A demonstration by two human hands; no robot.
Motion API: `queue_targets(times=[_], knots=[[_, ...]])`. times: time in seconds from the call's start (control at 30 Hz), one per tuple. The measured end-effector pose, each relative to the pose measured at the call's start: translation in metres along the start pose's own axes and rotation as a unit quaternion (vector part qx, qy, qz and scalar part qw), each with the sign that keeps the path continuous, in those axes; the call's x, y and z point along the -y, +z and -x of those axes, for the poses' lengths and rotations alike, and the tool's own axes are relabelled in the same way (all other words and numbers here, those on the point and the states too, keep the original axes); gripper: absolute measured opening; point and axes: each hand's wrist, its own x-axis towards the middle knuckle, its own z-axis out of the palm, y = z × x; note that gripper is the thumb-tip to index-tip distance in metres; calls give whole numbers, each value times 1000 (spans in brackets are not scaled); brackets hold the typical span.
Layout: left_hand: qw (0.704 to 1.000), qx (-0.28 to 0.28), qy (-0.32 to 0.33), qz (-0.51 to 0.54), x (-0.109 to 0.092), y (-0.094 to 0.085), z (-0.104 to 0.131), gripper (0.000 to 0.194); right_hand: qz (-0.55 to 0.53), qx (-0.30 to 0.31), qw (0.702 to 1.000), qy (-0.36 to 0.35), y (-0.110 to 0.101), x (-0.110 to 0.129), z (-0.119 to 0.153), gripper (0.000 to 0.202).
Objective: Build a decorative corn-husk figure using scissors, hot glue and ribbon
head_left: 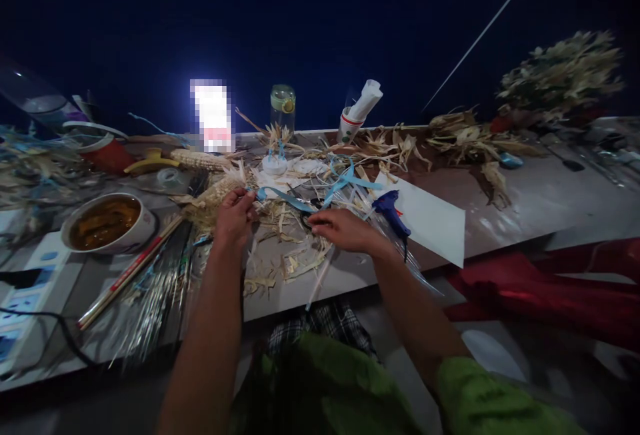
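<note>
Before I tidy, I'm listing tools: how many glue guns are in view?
1: the blue glue gun, right of the right hand, at the white sheet's left edge. Others may be hidden.

No lettering or numbers can be read; the green mark (345,135) on the white cup (352,126) is blurred.

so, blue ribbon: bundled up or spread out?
Spread out: the blue ribbon runs from the left hand toward the right hand, with more crossing loosely beyond. Can't tell if the right hand grips it.

There are two hands (235,214) (346,228), one glue gun (393,212), one bowl (143,232), one power strip (47,256) and one red-banded cup (348,130).
</note>
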Motion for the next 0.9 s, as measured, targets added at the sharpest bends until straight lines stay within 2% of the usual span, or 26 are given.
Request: queue_targets(times=[0.07,0.13,0.27,0.33,0.47,0.53,0.67,0.77,0.9], knots=[[1000,4,-2,-2,0,1,1,36,27,29,999,-32,9,6,-10,27],[1000,8,-8,-7,0,2,2,35,38,28,997,-56,15,10,-24,29],[1000,10,-7,-8,-1,4,5,35,26,46,997,-53,16,10,-60,34],[1000,11,-8,-9,-3,5,6,34,26,-2,999,-48,12,7,-77,39],[1000,-10,-5,-12,-5,7,8,33,1,-173,985,-20,4,-1,-95,46],[1000,-20,-4,-18,-4,7,7,33,5,-185,983,-5,2,-6,-92,41],[999,-4,4,-35,1,4,4,31,73,-131,988,27,3,-11,-69,28],[999,5,11,-35,5,2,2,31,136,-119,983,35,5,-12,-51,27],[999,23,7,-22,7,2,1,31,221,-56,971,75,10,-11,-37,30]])
